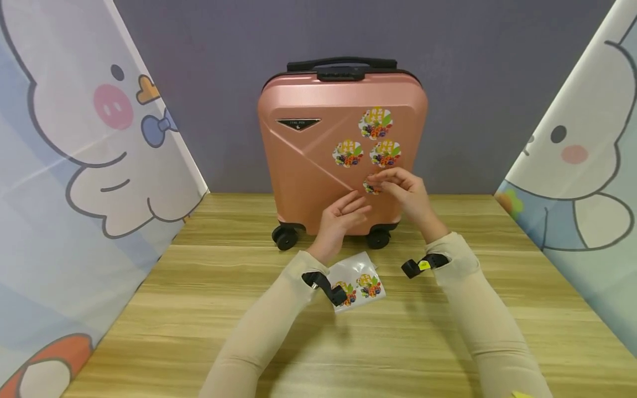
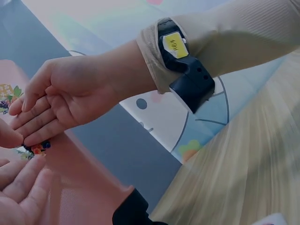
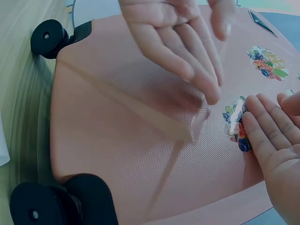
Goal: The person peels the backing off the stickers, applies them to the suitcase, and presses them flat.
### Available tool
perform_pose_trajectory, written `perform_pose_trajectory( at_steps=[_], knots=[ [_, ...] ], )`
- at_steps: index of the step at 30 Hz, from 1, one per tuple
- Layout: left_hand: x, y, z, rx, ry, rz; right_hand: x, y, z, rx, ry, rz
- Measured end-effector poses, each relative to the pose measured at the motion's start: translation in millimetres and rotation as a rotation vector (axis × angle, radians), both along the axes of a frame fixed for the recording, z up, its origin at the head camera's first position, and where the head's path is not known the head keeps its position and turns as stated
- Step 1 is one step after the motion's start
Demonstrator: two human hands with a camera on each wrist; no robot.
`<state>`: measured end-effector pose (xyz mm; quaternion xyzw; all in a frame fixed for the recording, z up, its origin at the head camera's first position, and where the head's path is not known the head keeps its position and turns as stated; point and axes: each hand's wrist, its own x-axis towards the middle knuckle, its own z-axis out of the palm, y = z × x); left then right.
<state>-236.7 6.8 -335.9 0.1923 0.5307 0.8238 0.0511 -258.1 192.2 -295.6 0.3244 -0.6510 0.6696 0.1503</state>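
Note:
A pink hard-shell suitcase (image 1: 308, 193) stands upright on the table, with three round fruit stickers (image 1: 376, 122) in full view on its front. A fourth fruit sticker (image 3: 234, 123) lies flat below them, partly covered by the fingers of my right hand (image 1: 405, 193). Those fingers are extended, their tips resting on the sticker's edge. My left hand (image 1: 340, 221), palm turned up and fingers loosely straight, is close in front of the suitcase's lower part with nothing in it. On the table below lies a white sticker sheet (image 1: 355, 268) bearing two more fruit stickers, partly hidden by the left wrist camera.
The wood-grain table (image 1: 209, 320) reaches back to a grey wall (image 1: 214, 99). Cartoon-printed panels (image 1: 59, 182) flank both sides. Black wheels (image 1: 285, 237) hold the suitcase up, and a black handle (image 1: 343, 62) tops it.

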Motion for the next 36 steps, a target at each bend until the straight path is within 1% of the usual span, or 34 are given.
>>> perform_pose_trajectory(
  at_steps=[3,7,11,13,16,19,22,24,26,28,31,36],
  knots=[
    [2.8,-6,-4.6,-0.059,0.026,0.006,0.5,0,-0.8,0.006,-0.004,-0.018],
    [5.8,-18,-12.2,-0.134,0.063,0.001,0.3,0,-3.2,0.033,-0.026,-0.018],
    [6.8,-32,-25.3,-0.262,0.037,-0.020,1.0,-2,-10.6,0.072,-0.055,-0.021],
    [7.6,-39,-34.3,-0.326,0.005,-0.033,2.0,-3,-14.9,0.084,-0.065,-0.028],
    [8.5,-50,-47.7,-0.398,-0.025,-0.027,3.0,-3,-19.5,0.095,-0.081,-0.033],
    [9.2,-60,-58.1,-0.438,-0.046,-0.014,3.5,-3,-22.9,0.098,-0.104,-0.023],
    [9.2,-68,-66.0,-0.470,-0.064,-0.009,4.6,-2,-26.8,0.135,-0.133,-0.024],
    [9.4,-73,-70.6,-0.489,-0.070,-0.013,6.1,-1,-30.1,0.182,-0.152,-0.033],
    [9.8,-77,-75.0,-0.511,-0.070,-0.013,8.3,-1,-34.1,0.254,-0.165,-0.057],
    [10.6,-80,-79.1,-0.529,-0.061,-0.013,10.9,0,-38.6,0.317,-0.169,-0.067],
    [11.0,-85,-85.1,-0.548,-0.048,0.001,15.2,0,-46.0,0.378,-0.162,-0.055],
    [9.9,-92,-91.4,-0.574,0.015,0.020,24.5,2,-57.9,0.428,-0.163,0.011]
  ],
)
